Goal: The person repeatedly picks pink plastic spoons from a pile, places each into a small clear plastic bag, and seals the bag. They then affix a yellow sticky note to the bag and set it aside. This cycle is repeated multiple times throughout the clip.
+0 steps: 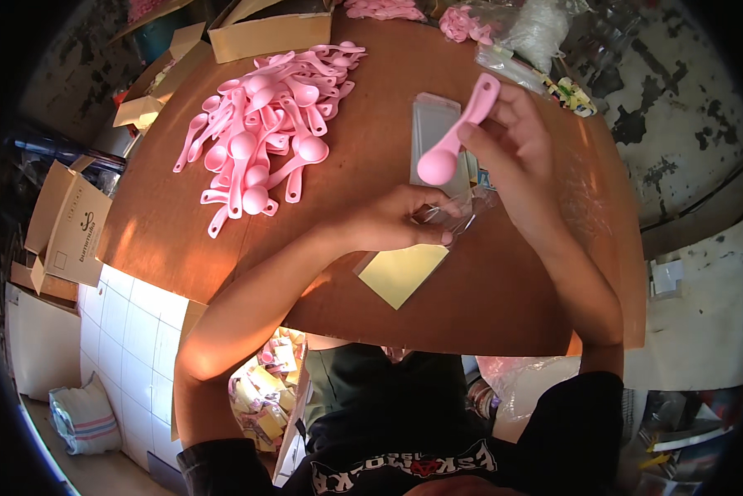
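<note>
A pink plastic measuring spoon [462, 132] is gripped in my right hand [516, 136], its round bowl pointing down and left over the table. My left hand [400, 219] pinches a clear plastic bag [466, 211] just below the spoon. From that hand a yellow card [400, 277] hangs toward my body; whether it is inside the bag I cannot tell. Behind both hands lies a translucent flat case [433, 124], partly hidden by the spoon. Left of them, a big heap of the same pink spoons [264, 124] covers part of the brown table [355, 310].
An open cardboard box [272, 33] stands at the table's far edge. Clear plastic bags [541, 37] and bundled pink pieces [466, 25] lie at the far right. Beside my lap is a box of packed yellow-carded items [268, 388]. Another carton [70, 219] sits left.
</note>
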